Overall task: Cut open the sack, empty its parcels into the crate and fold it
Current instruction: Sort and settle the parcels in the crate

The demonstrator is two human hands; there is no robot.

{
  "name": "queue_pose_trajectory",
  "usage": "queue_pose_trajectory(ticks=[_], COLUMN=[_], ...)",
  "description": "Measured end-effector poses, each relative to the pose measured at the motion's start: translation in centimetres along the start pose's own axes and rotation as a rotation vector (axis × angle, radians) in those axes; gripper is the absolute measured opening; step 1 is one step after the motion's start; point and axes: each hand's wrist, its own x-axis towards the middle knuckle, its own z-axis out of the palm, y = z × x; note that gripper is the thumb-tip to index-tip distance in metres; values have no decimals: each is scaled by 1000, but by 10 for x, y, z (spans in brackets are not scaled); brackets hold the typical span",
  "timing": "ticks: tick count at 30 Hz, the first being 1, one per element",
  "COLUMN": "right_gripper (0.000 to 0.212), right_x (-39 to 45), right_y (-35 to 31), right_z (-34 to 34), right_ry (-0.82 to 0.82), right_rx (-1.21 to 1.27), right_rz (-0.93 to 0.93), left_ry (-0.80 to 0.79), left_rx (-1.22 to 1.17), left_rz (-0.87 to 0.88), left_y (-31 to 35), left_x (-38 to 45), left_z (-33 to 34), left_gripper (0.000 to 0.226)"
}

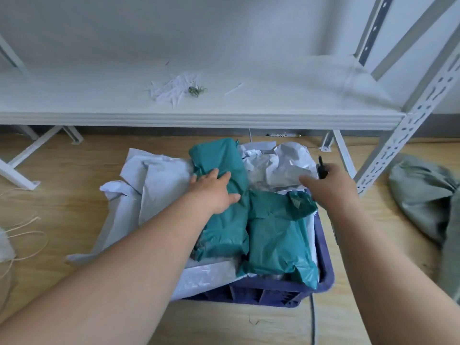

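A dark blue plastic crate (324,265) sits on the wooden floor, with the white woven sack (159,185) draped over its left side. Teal plastic parcels fill it: one long parcel (224,220) lies under my left hand (215,189), whose fingers rest flat and spread on it. A second teal parcel (278,245) lies to its right. Crumpled white and silvery parcels (281,165) lie at the far end. My right hand (326,188) hovers over the crate's far right corner, shut on a small black cutter (321,168) that points up.
A white metal shelf (199,115) runs across just beyond the crate, with paper scraps (174,89) on it and a slotted upright (410,125) at the right. A grey-green full sack (428,195) lies on the floor at right. Loose string (22,235) lies at left.
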Motion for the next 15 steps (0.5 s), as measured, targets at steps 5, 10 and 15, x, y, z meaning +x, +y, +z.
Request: queue_pose_trajectory(ticks=[5,10,15], right_gripper=[24,28,21], right_x=[6,2,-3], right_y=[40,48,47], right_z=[-1,15,30], right_ry=[-57,-408,-378], right_rx=[-83,-496,-505], right_rz=[334,390,290], left_ry=[218,212,146], left_rx=[-91,-122,-49], left_rz=[-14,163,115], left_y=[32,75,59], left_x=[-16,-34,-24], left_z=[-4,19,25], left_gripper=[64,59,72])
